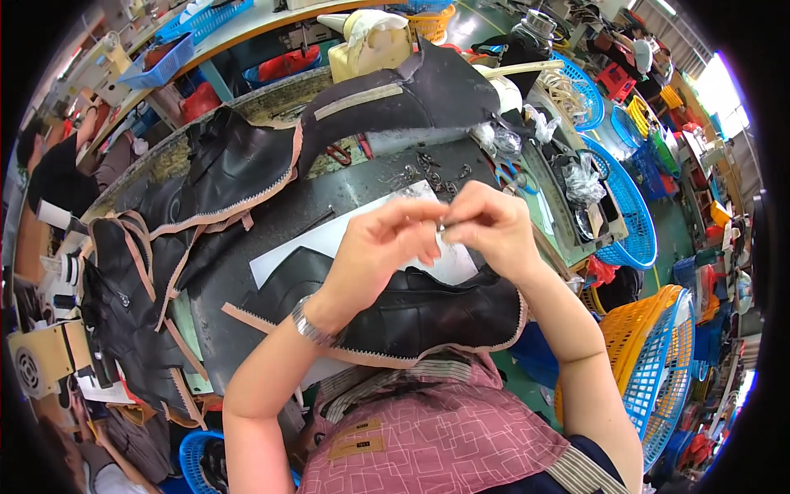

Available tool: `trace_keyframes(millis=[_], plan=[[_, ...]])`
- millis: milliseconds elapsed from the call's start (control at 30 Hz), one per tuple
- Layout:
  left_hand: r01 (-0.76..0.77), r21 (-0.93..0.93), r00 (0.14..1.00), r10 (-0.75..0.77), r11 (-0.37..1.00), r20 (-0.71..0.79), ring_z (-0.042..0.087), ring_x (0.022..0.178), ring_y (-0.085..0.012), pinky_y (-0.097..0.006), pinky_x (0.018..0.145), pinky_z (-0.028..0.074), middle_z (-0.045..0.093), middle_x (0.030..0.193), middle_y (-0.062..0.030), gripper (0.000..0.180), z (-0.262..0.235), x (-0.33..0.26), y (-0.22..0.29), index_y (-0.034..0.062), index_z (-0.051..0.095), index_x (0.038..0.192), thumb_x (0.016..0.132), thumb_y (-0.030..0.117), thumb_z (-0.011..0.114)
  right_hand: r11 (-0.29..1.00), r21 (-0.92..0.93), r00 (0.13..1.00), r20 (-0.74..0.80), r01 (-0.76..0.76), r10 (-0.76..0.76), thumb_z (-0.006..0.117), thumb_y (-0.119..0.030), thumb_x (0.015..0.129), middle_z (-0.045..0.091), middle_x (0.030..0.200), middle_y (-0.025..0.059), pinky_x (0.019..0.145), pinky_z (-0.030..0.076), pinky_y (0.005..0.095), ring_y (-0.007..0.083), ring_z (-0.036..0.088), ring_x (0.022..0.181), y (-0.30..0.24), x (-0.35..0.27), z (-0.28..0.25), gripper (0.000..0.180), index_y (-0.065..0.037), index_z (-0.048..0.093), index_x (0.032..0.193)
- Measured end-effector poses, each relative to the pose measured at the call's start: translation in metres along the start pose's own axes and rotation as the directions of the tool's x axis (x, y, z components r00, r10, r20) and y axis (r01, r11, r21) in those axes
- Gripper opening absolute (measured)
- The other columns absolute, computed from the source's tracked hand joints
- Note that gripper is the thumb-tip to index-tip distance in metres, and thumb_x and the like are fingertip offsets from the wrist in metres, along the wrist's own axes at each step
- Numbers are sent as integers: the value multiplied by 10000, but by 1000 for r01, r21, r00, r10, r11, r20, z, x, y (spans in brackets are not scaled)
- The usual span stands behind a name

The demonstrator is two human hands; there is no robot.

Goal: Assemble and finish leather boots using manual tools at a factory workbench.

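My left hand and my right hand meet above the worktable. The fingertips of both are pinched together on a small metallic piece, mostly hidden by the fingers, so its kind is unclear. Below them, nearest me, lies a black leather piece with a tan, zigzag-stitched edge. A white sheet is partly under that leather. Just beyond my hands, small metal hardware pieces lie scattered on the dark tabletop.
More black leather pieces cover the left and far side. A slim metal tool lies near the sheet. Blue-handled scissors and red-handled tools are beyond. Baskets stack at right. People work at left.
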State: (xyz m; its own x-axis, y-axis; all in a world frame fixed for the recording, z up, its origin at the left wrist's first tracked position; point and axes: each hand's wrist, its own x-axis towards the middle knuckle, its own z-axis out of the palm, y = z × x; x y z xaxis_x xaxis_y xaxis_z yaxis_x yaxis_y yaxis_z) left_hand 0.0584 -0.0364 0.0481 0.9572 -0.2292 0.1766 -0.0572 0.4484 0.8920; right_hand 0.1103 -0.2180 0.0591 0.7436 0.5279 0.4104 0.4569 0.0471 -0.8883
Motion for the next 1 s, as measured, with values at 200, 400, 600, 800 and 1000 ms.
trace_keyframes(millis=[200, 400, 600, 800, 1000], plan=[[9, -70, 969, 8, 998, 248, 507, 749, -84, -208, 669, 438, 523, 991, -26, 328, -9, -28, 13, 12, 654, 993, 686, -16, 767, 981, 185, 952, 287, 54, -107, 787, -91, 685, 620, 750, 38, 643, 456, 273, 155, 584, 708, -18, -5, 7, 156, -57, 673, 786], [-31, -206, 982, 68, 978, 174, 460, 715, -86, -208, 622, 372, 505, 836, 17, 283, 7, -46, 6, 39, 680, 835, 640, 164, 843, 878, 472, 901, 410, -76, -143, 796, -103, 684, 624, 753, 52, 624, 446, 278, 152, 574, 700, -21, -4, 23, 176, -34, 663, 777], [-168, -288, 983, 180, 943, 17, 480, 730, -90, -216, 654, 382, 521, 779, 7, 216, 13, -53, -5, 54, 664, 785, 701, 193, 806, 918, 395, 901, 409, -35, -142, 806, -125, 671, 627, 766, 70, 613, 451, 295, 187, 581, 707, -19, -4, 27, 204, -34, 666, 787], [-140, -137, 976, 114, 981, -186, 474, 648, -70, -185, 558, 379, 523, 765, -8, 83, 18, -53, 4, 25, 605, 753, 790, -40, 641, 809, -406, 905, 195, 425, -377, 788, -124, 582, 562, 762, 38, 600, 461, 313, 246, 546, 670, -44, -10, 33, 253, -87, 616, 763], [-203, 64, 965, 211, 977, -154, 507, 697, -60, -186, 617, 438, 536, 918, -25, 204, 17, -55, -6, -3, 610, 971, 781, -78, 620, 787, 562, 944, -32, -255, 329, 748, -69, 741, 548, 800, 29, 646, 424, 234, 111, 526, 728, -18, -35, 36, 131, -35, 622, 752]])
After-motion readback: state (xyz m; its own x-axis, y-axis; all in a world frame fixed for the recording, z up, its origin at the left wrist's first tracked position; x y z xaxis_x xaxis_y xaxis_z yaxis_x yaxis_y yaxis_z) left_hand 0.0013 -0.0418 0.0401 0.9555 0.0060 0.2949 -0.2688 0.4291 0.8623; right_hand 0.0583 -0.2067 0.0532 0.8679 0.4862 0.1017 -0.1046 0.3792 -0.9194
